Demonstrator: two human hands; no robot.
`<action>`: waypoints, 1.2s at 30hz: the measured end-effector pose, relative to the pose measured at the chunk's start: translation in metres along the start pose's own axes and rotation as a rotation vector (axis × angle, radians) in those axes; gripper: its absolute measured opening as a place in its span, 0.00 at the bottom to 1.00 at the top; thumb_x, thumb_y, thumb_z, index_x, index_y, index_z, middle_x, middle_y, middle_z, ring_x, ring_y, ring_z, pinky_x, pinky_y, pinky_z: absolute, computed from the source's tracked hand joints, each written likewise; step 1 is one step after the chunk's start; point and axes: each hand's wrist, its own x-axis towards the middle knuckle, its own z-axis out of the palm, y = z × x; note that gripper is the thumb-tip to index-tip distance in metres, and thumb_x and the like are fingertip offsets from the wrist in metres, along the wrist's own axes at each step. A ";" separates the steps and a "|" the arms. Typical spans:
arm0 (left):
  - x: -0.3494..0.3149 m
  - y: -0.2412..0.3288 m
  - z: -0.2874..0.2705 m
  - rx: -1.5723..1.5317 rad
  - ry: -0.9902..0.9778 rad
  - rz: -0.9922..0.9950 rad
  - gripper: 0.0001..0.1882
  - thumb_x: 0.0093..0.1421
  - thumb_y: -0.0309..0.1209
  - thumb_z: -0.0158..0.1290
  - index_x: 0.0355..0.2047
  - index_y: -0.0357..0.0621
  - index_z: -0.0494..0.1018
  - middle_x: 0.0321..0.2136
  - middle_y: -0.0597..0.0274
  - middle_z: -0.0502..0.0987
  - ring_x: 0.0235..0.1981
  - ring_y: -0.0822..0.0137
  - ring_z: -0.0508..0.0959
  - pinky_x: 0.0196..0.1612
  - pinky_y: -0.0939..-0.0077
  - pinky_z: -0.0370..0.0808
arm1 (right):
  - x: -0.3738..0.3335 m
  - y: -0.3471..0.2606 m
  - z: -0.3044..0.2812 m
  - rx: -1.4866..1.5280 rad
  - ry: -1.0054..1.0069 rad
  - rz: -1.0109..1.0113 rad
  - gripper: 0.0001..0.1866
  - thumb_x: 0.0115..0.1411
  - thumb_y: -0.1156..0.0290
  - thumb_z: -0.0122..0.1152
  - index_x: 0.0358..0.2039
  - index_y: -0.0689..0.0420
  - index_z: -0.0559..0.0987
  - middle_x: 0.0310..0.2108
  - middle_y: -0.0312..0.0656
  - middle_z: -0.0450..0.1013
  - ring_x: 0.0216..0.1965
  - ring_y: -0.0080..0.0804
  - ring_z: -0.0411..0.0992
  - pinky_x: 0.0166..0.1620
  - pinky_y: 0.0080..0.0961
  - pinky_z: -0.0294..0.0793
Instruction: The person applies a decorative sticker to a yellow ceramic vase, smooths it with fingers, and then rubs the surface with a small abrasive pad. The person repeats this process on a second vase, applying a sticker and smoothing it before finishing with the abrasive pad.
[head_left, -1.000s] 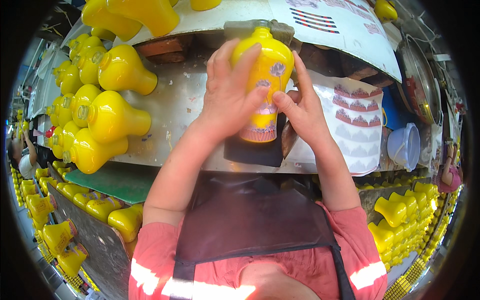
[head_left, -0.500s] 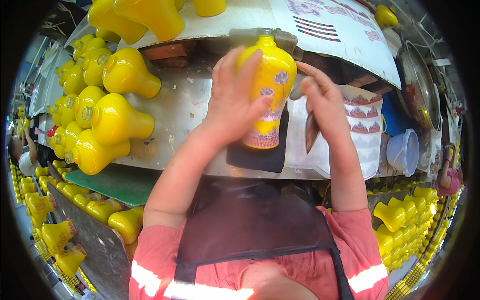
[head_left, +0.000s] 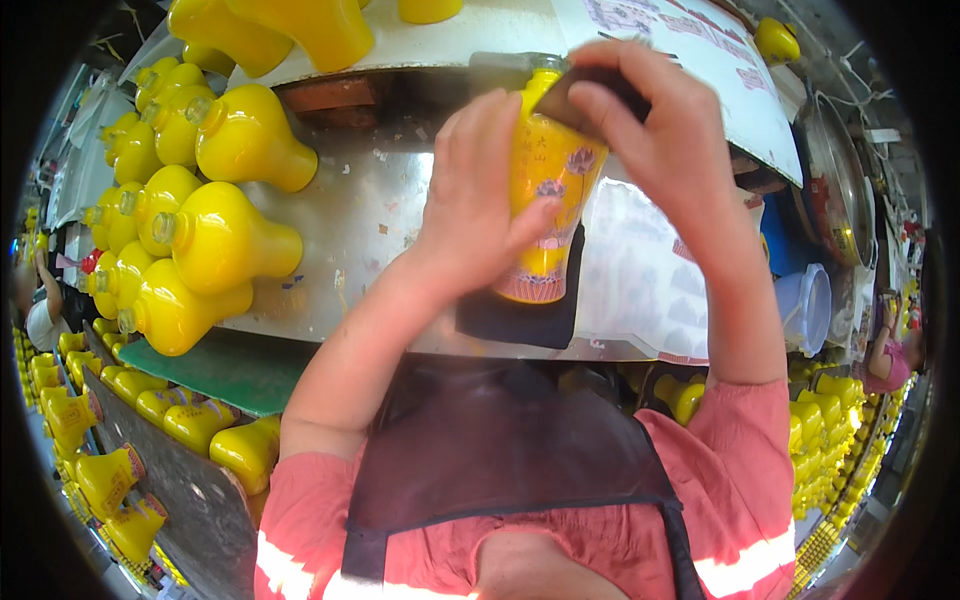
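A glossy yellow bottle [head_left: 548,222] with purple flower decals lies neck away from me, its lower end over a black pad [head_left: 505,320]. Along its left side my left hand [head_left: 470,190] grips it, fingers up near the shoulder and thumb across the front. Pinched in my right hand [head_left: 665,130] is a dark, flat scraper-like piece [head_left: 562,100], which lies over the bottle's right shoulder just below the neck. That hand hides part of the shoulder. A blurred greyish support [head_left: 498,68] sits beside the neck.
Several yellow bottles [head_left: 235,235] lie stacked at the left. Decal sheets [head_left: 640,270] cover the metal table [head_left: 385,170] on the right, near a pale bucket [head_left: 803,305]. A raised white board [head_left: 520,30] spans the back, with bricks [head_left: 335,100] beneath.
My right hand has moved up and left, bringing the dark piece from beside the bottle onto its shoulder. The bottle has turned slightly, showing more decal; my left hand stays on it.
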 end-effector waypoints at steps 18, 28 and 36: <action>0.001 0.021 0.012 -0.604 -0.001 -0.511 0.42 0.69 0.45 0.48 0.75 0.38 0.44 0.67 0.36 0.59 0.68 0.43 0.62 0.71 0.56 0.59 | -0.122 0.001 0.027 0.097 0.000 -0.316 0.13 0.50 0.76 0.68 0.39 0.53 0.85 0.35 0.40 0.80 0.38 0.36 0.80 0.38 0.30 0.81; -0.015 0.015 0.008 -0.206 -0.045 -0.212 0.41 0.68 0.40 0.49 0.76 0.45 0.44 0.74 0.33 0.40 0.74 0.37 0.50 0.73 0.52 0.56 | -0.111 0.008 0.051 0.436 -0.019 0.690 0.38 0.61 0.56 0.68 0.66 0.60 0.66 0.32 0.49 0.80 0.31 0.30 0.78 0.36 0.31 0.76; -0.013 0.025 0.008 -0.182 -0.065 -0.250 0.46 0.61 0.36 0.58 0.75 0.46 0.48 0.73 0.33 0.37 0.72 0.33 0.50 0.70 0.50 0.61 | -0.120 0.031 0.071 0.715 0.019 0.558 0.49 0.62 0.56 0.69 0.76 0.57 0.54 0.51 0.50 0.77 0.39 0.31 0.76 0.45 0.29 0.76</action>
